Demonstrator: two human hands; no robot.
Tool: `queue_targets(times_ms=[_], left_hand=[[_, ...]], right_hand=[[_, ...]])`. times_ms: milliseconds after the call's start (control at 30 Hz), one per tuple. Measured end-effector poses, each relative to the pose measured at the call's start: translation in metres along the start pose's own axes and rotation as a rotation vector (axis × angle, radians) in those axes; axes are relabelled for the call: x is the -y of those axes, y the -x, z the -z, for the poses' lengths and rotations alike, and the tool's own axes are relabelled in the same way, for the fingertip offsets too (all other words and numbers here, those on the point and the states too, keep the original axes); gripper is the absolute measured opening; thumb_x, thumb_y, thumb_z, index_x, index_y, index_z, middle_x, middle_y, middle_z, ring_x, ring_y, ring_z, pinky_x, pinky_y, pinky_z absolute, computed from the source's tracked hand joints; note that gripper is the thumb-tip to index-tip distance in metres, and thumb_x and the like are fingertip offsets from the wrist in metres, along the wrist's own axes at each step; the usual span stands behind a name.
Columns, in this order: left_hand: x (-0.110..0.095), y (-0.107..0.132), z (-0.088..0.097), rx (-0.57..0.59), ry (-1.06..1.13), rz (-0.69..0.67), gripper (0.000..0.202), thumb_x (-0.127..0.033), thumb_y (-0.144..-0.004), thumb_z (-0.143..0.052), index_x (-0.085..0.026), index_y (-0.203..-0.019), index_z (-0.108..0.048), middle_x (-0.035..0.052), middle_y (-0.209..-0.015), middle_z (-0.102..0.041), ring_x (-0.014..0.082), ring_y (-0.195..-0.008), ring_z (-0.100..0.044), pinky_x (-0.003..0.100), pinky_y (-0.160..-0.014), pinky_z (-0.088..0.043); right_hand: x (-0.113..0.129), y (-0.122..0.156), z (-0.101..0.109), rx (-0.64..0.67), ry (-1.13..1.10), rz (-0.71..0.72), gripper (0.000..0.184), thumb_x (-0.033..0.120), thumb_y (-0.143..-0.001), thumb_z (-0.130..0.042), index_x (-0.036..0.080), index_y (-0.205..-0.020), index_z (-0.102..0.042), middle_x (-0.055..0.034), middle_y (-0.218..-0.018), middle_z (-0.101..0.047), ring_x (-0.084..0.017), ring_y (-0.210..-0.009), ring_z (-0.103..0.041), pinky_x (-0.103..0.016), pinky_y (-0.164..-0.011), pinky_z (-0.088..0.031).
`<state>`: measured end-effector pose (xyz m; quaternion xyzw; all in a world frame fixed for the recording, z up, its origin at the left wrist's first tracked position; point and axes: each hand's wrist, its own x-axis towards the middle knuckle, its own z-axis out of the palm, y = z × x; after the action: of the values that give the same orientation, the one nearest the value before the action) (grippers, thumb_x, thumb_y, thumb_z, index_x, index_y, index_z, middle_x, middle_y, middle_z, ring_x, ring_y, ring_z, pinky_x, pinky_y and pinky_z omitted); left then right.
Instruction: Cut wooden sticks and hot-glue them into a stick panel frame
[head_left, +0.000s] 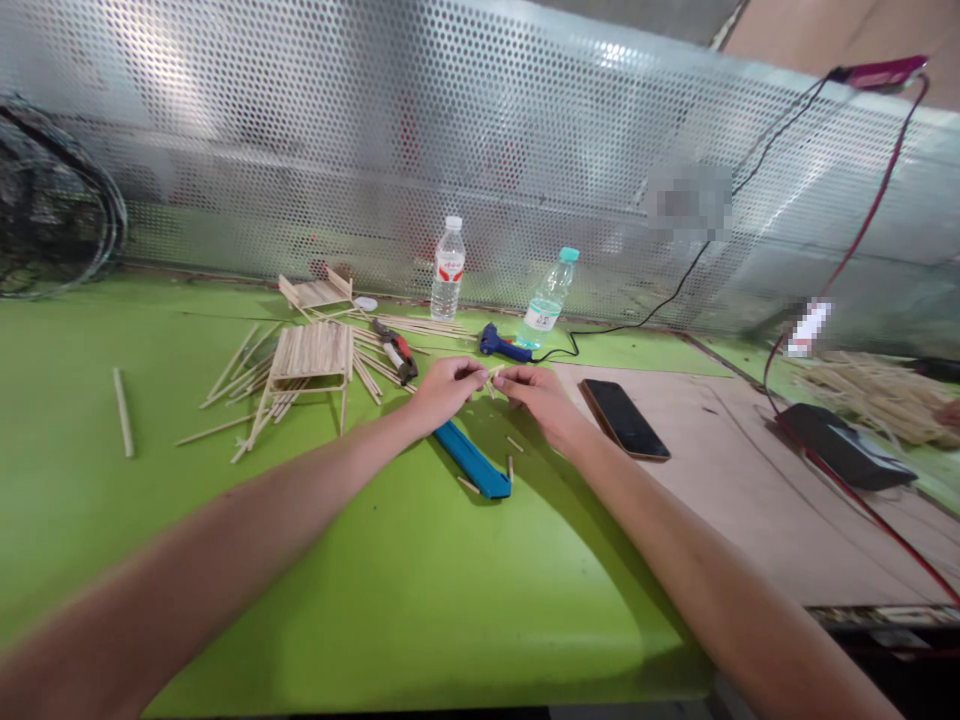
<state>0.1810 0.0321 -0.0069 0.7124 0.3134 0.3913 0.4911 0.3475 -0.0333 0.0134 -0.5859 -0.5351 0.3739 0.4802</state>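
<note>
Short pale wooden sticks [492,380] are pinched between the fingertips of my left hand [444,388] and my right hand [541,396], which nearly meet over the green table. Exactly how the pieces join is too small to make out. Under and beside my left hand lies a blue utility knife [474,462], with several cut stick bits around its end. A pair of red-and-black handled cutters [397,355] rests just behind my left hand. Beyond both hands is a blue glue gun [504,345] on its side, trailing a black cord.
Left of my hands stands a small chair-like stick model [311,352] among loose sticks; another stick model [321,290] sits behind. Two water bottles [448,270] stand at the perforated metal panel [360,130]. A phone [624,418] and black box [844,448] with cords lie right.
</note>
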Motion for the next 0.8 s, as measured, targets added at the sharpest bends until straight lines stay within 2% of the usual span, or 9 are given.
queue_targets(times_ms=[267, 567, 800], left_hand=[[-0.0014, 0.0003, 0.0001, -0.010, -0.038, 0.026, 0.027, -0.040, -0.086, -0.062, -0.015, -0.087, -0.070, 0.0006, -0.069, -0.064, 0.0108, -0.058, -0.054, 0.024, -0.054, -0.038], [-0.0026, 0.0006, 0.0002, -0.006, -0.031, 0.034, 0.026, -0.039, -0.086, -0.061, -0.015, -0.087, -0.069, 0.0006, -0.069, -0.063, 0.0109, -0.058, -0.055, 0.024, -0.055, -0.039], [-0.0031, 0.0005, 0.0007, -0.014, -0.007, 0.019, 0.031, -0.045, -0.084, -0.065, -0.015, -0.087, -0.070, -0.0001, -0.067, -0.062, 0.0106, -0.057, -0.052, 0.024, -0.054, -0.038]], right_hand=[[-0.0043, -0.0031, 0.0012, 0.039, -0.009, 0.029, 0.034, 0.052, -0.069, -0.077, 0.021, -0.081, -0.074, -0.0028, -0.077, -0.067, -0.014, -0.066, -0.046, -0.030, -0.061, -0.033], [-0.0013, -0.0018, 0.0005, 0.055, -0.043, 0.012, 0.028, 0.045, -0.068, -0.080, 0.021, -0.083, -0.075, -0.0013, -0.080, -0.069, -0.013, -0.067, -0.046, -0.029, -0.063, -0.031], [0.0021, 0.0003, -0.0005, 0.039, -0.035, -0.026, 0.038, 0.052, -0.067, -0.079, 0.018, -0.085, -0.075, 0.0002, -0.066, -0.061, -0.012, -0.059, -0.040, -0.029, -0.056, -0.028]])
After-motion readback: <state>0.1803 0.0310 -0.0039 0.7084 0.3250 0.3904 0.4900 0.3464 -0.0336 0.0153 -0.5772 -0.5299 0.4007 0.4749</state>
